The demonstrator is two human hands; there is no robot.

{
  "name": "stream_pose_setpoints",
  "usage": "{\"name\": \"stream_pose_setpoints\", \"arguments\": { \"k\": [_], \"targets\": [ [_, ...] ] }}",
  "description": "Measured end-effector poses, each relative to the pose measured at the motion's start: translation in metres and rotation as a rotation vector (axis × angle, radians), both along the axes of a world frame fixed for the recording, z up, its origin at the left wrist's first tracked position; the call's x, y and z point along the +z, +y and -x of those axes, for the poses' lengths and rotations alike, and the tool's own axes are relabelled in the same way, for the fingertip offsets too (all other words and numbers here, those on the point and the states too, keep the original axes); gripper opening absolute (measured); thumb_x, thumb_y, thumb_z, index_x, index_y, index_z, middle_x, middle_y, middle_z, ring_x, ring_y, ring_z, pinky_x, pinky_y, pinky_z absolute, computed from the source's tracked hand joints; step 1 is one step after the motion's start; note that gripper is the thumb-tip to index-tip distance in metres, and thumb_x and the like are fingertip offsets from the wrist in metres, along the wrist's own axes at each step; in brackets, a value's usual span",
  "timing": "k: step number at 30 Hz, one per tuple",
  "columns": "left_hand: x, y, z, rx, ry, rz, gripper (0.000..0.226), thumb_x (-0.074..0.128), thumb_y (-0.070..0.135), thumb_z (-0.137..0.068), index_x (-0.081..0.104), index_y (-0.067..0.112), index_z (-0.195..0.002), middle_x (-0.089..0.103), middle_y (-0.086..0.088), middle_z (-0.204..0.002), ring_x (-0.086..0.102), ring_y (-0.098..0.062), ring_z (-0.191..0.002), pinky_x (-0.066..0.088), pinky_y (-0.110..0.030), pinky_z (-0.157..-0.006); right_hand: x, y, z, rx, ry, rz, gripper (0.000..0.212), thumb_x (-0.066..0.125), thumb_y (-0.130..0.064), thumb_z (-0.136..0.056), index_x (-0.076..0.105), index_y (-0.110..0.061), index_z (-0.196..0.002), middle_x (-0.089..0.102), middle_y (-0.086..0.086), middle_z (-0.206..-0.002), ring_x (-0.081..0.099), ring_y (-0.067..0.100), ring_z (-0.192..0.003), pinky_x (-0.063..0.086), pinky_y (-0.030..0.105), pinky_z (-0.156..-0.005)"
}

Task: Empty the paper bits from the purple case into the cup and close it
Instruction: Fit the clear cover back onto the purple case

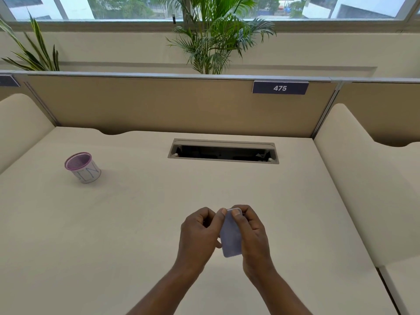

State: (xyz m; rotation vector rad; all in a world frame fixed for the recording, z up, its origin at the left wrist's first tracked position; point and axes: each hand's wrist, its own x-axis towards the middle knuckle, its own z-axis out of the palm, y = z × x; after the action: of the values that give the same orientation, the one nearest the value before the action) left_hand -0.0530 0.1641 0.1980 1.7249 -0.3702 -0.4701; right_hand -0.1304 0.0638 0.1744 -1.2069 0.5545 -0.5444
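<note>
Purple case [231, 235]: held in both our hands above the near middle of the desk [141, 223], long axis running near to far, far end tipped slightly right.

Left hand [198, 233]: fingers curled, thumb pressed to the case's far left corner.

Right hand [251, 233]: wrapped along the case's right edge, thumb on the far end.

Cup [83, 167]: upright with mesh rim, far left, well apart from the case; the left hand lies nearer to it, so we judge the carry goes left and away.

Not made out: the case's seam, whether the lid has parted, any paper bits; the cup's contents.
</note>
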Motion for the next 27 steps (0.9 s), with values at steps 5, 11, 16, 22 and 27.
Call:
{"name": "stream_pose_setpoints", "arguments": {
  "k": [5,11,16,22,27],
  "targets": [
    [0.003,0.006,-0.005,-0.062,0.025,-0.017,0.03,0.061,0.024,-0.098,0.063,0.008,-0.073,0.069,-0.012,-0.07,0.07,-0.024,-0.065,0.057,-0.034,-0.054,0.002,-0.004,0.0,0.022,0.021,-0.065,0.021,0.056,-0.033,-0.098,0.071,-0.019,-0.099,0.075,0.009,-0.104,0.074,0.023,-0.092,0.062,0.039,-0.072],
    [0.004,0.007,-0.001,-0.044,0.04,-0.058,0.017,0.062,0.02,-0.098,0.061,0.012,-0.083,0.07,-0.01,-0.077,0.069,-0.029,-0.073,0.057,-0.029,-0.057,0.002,-0.002,-0.001,0.001,0.028,-0.308,0.031,0.064,-0.046,-0.082,0.077,-0.023,-0.099,0.08,0.006,-0.098,0.077,0.025,-0.082,0.061,0.037,-0.059],
    [-0.002,0.012,0.003,-0.059,0.034,-0.131,0.018,0.059,0.008,-0.094,0.063,0.026,-0.094,0.07,-0.001,-0.08,0.067,-0.023,-0.078,0.055,-0.032,-0.065,-0.006,-0.006,-0.004,-0.065,0.039,-0.452,0.033,0.057,-0.037,-0.097,0.071,-0.013,-0.115,0.078,0.009,-0.095,0.075,0.024,-0.077,0.06,0.039,-0.061],
    [-0.002,0.012,0.003,-0.104,0.063,-0.099,0.027,0.055,0.008,-0.094,0.061,0.031,-0.106,0.071,-0.008,-0.082,0.065,-0.028,-0.075,0.053,-0.037,-0.067,-0.007,-0.008,-0.006,-0.06,0.002,-0.46,0.028,0.051,-0.029,-0.103,0.075,-0.016,-0.109,0.077,0.007,-0.096,0.075,0.021,-0.079,0.059,0.036,-0.059],
    [-0.004,0.009,0.003,-0.069,0.027,-0.082,0.032,0.055,0.005,-0.094,0.057,0.034,-0.108,0.069,-0.011,-0.082,0.062,-0.023,-0.071,0.055,-0.043,-0.068,-0.006,-0.008,-0.008,-0.021,0.004,-0.432,0.033,0.042,-0.015,-0.102,0.074,-0.016,-0.109,0.077,0.007,-0.099,0.074,0.02,-0.083,0.059,0.035,-0.059]
  ]
}}
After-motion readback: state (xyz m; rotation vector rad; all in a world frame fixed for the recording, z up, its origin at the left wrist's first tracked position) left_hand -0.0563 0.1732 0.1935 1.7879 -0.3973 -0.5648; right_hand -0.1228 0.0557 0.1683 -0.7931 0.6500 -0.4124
